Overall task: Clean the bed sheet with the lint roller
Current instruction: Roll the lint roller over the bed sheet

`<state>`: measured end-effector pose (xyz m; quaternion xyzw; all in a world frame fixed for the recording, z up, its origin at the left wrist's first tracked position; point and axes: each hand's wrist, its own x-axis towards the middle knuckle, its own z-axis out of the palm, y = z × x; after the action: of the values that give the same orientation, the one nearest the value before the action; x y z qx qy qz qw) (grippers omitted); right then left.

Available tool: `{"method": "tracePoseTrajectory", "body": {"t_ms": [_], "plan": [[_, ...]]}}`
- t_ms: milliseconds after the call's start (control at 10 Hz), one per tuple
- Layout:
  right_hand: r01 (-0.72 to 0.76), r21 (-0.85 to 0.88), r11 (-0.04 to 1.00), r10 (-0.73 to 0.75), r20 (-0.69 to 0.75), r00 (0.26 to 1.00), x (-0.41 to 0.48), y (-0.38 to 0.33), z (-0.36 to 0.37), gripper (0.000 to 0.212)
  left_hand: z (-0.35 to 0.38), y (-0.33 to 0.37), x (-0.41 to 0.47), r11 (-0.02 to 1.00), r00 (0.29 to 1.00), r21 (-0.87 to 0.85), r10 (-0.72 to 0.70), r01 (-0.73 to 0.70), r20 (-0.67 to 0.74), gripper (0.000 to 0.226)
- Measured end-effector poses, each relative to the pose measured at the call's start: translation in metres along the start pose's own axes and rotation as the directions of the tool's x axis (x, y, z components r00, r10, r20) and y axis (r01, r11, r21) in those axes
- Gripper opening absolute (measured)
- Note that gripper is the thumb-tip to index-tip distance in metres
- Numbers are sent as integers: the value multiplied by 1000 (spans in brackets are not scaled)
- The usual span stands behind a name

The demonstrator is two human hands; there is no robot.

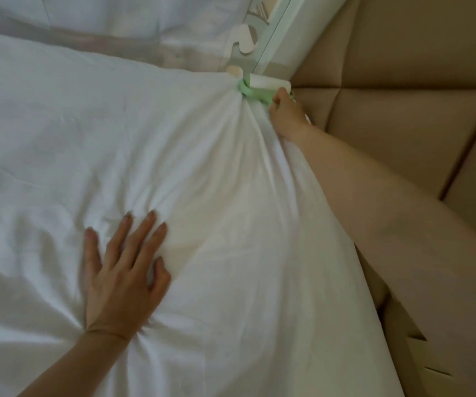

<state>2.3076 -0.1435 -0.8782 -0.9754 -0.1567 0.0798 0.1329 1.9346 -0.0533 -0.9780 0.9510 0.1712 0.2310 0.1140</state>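
Observation:
A white bed sheet fills most of the head view and is creased into folds around both hands. My left hand lies flat on it near the lower middle, fingers spread and pressing the cloth down. My right hand reaches far out to the bed's upper right corner and grips the pale green handle of the lint roller. The roller's white sticky drum lies against the sheet at that corner. The sheet bunches up towards the roller.
A beige padded headboard runs along the right side. A mesh bed rail with a white frame post stands at the far edge. More white bedding lies beyond the mesh.

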Motion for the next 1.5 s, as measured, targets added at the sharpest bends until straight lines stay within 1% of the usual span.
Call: {"method": "tracePoseTrajectory", "body": {"t_ms": [100, 200, 300, 400, 500, 600, 700, 800, 900, 1000, 1100, 1200, 1300, 1400, 1500], "plan": [[-88, 131, 987, 85, 26, 996, 30, -12, 6, 11, 1, -1, -1, 1000, 1000, -2, 5, -5, 8, 46], [-147, 155, 977, 140, 55, 989, 40, -18, 2, 18, 1, -1, -1, 1000, 1000, -13, 0, 0, 4, 47], [-74, 235, 969, 117, -173, 978, 39, -13, -17, 12, 2, -1, 0, 1000, 1000, -17, 2, -2, -7, 47], [-11, 414, 910, 151, -307, 940, 18, 6, -30, 6, 2, -1, 0, 1000, 1000, -21, 7, -7, -15, 47], [42, 446, 894, 81, -253, 964, -31, 34, -33, 9, 1, -1, 0, 1000, 1000, -21, 10, -10, -13, 46], [73, 481, 873, 73, -278, 958, -84, 65, -34, 13, 1, -1, 0, 1000, 1000, -13, 10, -11, -18, 46], [111, 551, 827, 236, -520, 821, -97, 82, -46, 8, 0, 0, 0, 1000, 1000, -7, 14, -15, -18, 47], [87, 494, 865, 206, -510, 835, -85, 76, -62, 9, 1, 0, 1, 1000, 1000, 2, 12, -12, -11, 46], [5, 399, 917, 90, -219, 972, -84, 64, -56, 5, 1, 0, 0, 1000, 1000, 4, 10, -10, -13, 46], [-35, 241, 970, 31, 22, 999, -85, 62, -40, 11, 1, 1, 0, 1000, 1000, 8, 8, -8, -19, 46], [-46, 200, 979, 48, -4, 999, -53, 45, -24, 10, 0, 0, 0, 1000, 1000, 6, 5, -5, -6, 47], [-15, 164, 986, 31, -96, 995, -4, 12, -10, 9, 0, 0, 0, 1000, 1000, 9, 5, -5, 12, 48], [-14, 155, 988, 44, -195, 980, 31, -18, -16, 9, 1, 0, 0, 1000, 1000, 7, 5, -5, 14, 47], [57, 278, 959, 55, -378, 924, 40, -36, -50, 16, 2, -1, -1, 1000, 1000, 0, 0, 0, 15, 47], [97, 354, 930, 58, -401, 914, 30, -29, -73, 15, 1, 0, 0, 1000, 1000, 3, 4, -4, 13, 47]]}}
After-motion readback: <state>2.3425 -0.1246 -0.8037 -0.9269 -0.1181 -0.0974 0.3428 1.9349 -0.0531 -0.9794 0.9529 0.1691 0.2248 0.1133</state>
